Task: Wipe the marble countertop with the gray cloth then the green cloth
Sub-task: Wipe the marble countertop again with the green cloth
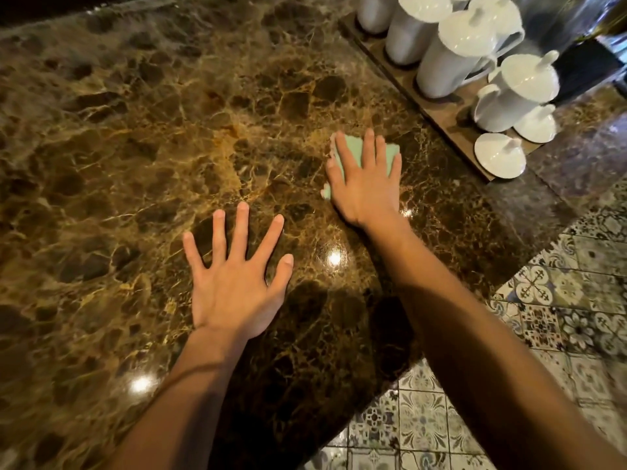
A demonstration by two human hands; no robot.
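The brown marble countertop (142,137) fills most of the view. My right hand (364,181) lies flat on a folded green cloth (353,149), pressing it onto the marble right of centre. Only the cloth's far edge and a corner by my thumb show. My left hand (235,276) rests palm down on the bare marble nearer to me, fingers spread, holding nothing. No gray cloth is in view.
A wooden tray (441,113) with several white lidded jugs (458,52) runs along the counter's far right, close beyond the green cloth. The counter's edge cuts diagonally at lower right, with patterned floor tiles (559,317) below.
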